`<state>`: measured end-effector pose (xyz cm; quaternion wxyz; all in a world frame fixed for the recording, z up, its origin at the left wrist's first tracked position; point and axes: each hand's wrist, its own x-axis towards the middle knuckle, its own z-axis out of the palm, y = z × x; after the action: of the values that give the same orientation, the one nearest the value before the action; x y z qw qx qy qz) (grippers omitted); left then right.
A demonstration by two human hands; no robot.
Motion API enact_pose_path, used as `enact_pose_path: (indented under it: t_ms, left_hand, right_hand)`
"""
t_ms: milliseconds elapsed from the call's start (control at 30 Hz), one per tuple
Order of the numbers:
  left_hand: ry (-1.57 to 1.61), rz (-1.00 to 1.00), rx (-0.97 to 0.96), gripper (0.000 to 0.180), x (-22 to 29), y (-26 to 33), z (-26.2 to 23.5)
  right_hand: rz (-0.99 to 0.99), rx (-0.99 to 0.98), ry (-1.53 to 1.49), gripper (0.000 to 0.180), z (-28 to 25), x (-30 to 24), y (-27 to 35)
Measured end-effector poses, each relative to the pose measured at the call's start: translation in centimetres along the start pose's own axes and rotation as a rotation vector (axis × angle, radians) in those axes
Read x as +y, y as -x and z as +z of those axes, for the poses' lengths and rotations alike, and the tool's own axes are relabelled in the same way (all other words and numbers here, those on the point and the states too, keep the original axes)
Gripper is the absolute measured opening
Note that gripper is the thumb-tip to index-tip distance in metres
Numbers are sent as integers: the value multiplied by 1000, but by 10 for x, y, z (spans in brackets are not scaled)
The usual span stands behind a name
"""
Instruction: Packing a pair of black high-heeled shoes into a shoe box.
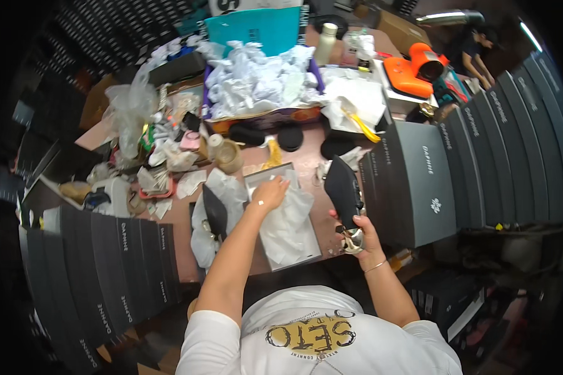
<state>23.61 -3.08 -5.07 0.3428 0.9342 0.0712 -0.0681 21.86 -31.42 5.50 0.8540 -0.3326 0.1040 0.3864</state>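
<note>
An open grey shoebox [314,255] lined with white tissue paper [288,231] lies on the table in front of me. My left hand [269,193] reaches into its far part, its fingers closed on the tissue. On the right, my right hand [365,242] grips a black shoe [341,185] by its shiny metallic heel end, toe pointing away, held up beside the box. A second black shoe [215,211] rests on white paper [203,247] just left of the box.
Stacked dark shoeboxes [422,181] wall in the right side, and more boxes [122,269] line the lower left. A carton of crumpled paper [263,81] stands at the back. Nearby are a jar [229,157], an orange device [413,74] and a yellow-handled brush [364,128]. Another person [475,59] is far right.
</note>
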Motion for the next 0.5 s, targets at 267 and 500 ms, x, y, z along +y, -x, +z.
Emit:
enact_pose_path:
  t_ms: [267,500]
  left_hand:
    - [686,-247,382,11,6,68,-23]
    - [719,-168,270,30,78,118,-82]
  right_hand:
    - [197,-471,-652,70,2,3,13]
    - [54,-478,23,68,48,-25,47]
